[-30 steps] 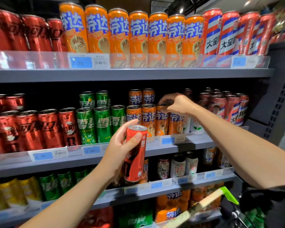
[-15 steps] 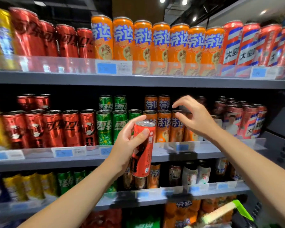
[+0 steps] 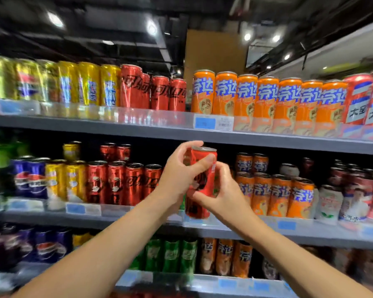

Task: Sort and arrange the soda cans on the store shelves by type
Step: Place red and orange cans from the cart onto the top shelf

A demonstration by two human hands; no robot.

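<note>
A tall red can [image 3: 201, 181] is held upright in the air in front of the middle shelf [image 3: 138, 218]. It is gripped from the left by the left hand [image 3: 177, 179]. It is pinched low down on the right by the right hand [image 3: 222, 196]. Orange cans [image 3: 282, 196] are lined up just to its right.

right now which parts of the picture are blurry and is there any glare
Head view: motion blur smears the left and bottom edges, worst on the yellow cans on the top shelf; the slim red soda can gripped by the left hand and right hand is fairly sharp; ceiling spotlights flare.
</note>
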